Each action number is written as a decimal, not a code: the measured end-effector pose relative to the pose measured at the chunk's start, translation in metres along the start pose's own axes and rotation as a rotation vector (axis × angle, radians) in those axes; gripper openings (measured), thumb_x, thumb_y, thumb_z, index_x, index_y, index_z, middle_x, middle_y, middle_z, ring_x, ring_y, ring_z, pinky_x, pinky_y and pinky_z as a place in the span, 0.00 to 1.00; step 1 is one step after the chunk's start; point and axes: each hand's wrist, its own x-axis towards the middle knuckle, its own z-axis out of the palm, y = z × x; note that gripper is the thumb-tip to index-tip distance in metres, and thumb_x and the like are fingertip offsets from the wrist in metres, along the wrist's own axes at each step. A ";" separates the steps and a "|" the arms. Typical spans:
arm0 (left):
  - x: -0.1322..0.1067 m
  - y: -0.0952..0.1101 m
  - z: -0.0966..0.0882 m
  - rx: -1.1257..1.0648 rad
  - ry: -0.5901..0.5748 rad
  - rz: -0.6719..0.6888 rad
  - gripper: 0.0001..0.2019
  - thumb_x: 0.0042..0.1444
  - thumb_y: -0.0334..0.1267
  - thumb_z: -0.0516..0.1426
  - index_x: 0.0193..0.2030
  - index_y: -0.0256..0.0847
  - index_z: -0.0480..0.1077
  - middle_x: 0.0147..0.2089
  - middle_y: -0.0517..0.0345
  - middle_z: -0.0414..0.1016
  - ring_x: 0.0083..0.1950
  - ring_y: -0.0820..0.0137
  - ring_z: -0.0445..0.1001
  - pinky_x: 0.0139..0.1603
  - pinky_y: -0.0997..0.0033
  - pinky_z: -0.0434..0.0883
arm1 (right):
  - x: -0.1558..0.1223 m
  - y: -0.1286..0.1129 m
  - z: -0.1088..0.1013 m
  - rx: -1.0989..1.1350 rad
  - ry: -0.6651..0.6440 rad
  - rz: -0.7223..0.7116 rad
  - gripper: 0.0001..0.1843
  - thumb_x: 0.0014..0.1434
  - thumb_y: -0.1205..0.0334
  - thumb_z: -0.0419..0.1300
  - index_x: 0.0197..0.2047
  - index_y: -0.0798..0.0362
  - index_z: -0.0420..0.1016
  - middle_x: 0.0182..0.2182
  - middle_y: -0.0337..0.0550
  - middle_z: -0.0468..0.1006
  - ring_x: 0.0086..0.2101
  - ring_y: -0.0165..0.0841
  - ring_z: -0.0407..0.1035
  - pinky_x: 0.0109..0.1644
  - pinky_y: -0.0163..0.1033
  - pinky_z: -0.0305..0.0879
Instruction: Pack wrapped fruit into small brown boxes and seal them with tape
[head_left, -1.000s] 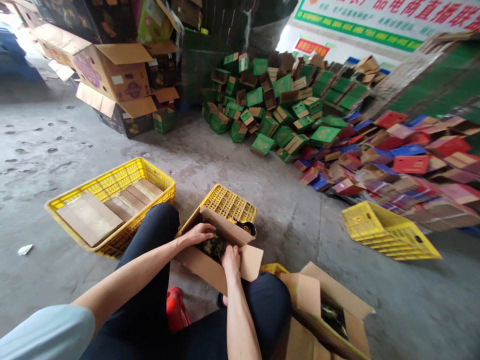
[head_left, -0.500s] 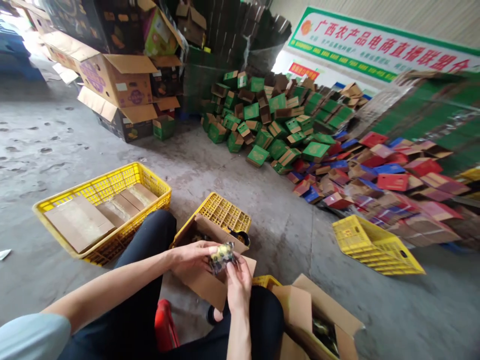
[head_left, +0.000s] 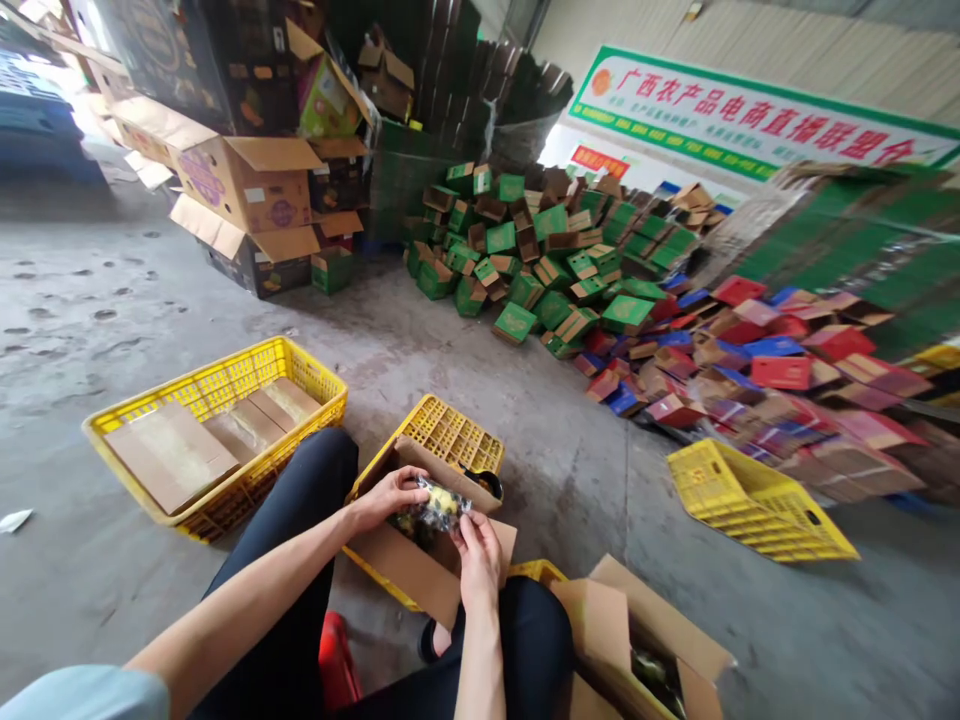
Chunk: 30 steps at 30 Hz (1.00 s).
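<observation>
Between my hands is a small clear plastic packet (head_left: 441,504) with something yellow and dark in it; its exact kind is too small to tell. My left hand (head_left: 390,497) pinches its left end, and my right hand (head_left: 478,552) grips the right end. Under them, an open cardboard box (head_left: 409,570) with its flaps spread sits on a yellow crate, with dark and yellowish items partly visible inside. A black round-ended object (head_left: 489,484) lies by the box's far flap, partly hidden.
To the left, a yellow crate (head_left: 217,390) contains closed cartons. Another open carton (head_left: 600,620) with dark contents stands beside my right knee. Farther right is a tilted yellow crate (head_left: 757,500). Green boxes (head_left: 517,320) and red and blue boxes (head_left: 780,372) are heaped behind.
My hands have drawn slightly apart, and the packet now looks stretched out longer between them. The view has tilted up a little.
</observation>
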 end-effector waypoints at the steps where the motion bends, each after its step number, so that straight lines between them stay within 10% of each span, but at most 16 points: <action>1: 0.001 -0.001 -0.001 -0.012 -0.012 -0.009 0.31 0.49 0.47 0.74 0.56 0.38 0.72 0.46 0.51 0.80 0.40 0.70 0.78 0.40 0.73 0.68 | 0.001 0.001 0.000 0.016 0.010 -0.006 0.23 0.43 0.45 0.78 0.38 0.49 0.83 0.40 0.41 0.84 0.40 0.38 0.78 0.45 0.41 0.78; 18: -0.003 0.007 0.003 0.005 -0.006 0.057 0.22 0.44 0.45 0.77 0.39 0.38 0.74 0.38 0.57 0.79 0.36 0.72 0.75 0.38 0.75 0.67 | 0.003 0.004 -0.001 0.124 -0.117 0.045 0.21 0.46 0.51 0.79 0.43 0.46 0.86 0.47 0.44 0.84 0.46 0.39 0.78 0.50 0.41 0.76; 25: -0.006 0.004 0.004 -0.094 0.035 -0.089 0.32 0.48 0.45 0.75 0.58 0.41 0.73 0.54 0.49 0.78 0.47 0.66 0.80 0.48 0.67 0.75 | 0.004 0.001 -0.004 0.190 -0.002 0.016 0.16 0.44 0.51 0.79 0.36 0.46 0.85 0.41 0.42 0.84 0.37 0.35 0.76 0.45 0.40 0.76; 30: -0.004 0.003 -0.002 -0.120 0.104 -0.349 0.38 0.57 0.66 0.62 0.64 0.38 0.68 0.44 0.45 0.81 0.41 0.61 0.82 0.41 0.66 0.76 | 0.002 0.002 -0.006 0.119 -0.076 -0.021 0.12 0.46 0.52 0.76 0.34 0.46 0.85 0.39 0.43 0.83 0.40 0.38 0.76 0.48 0.42 0.74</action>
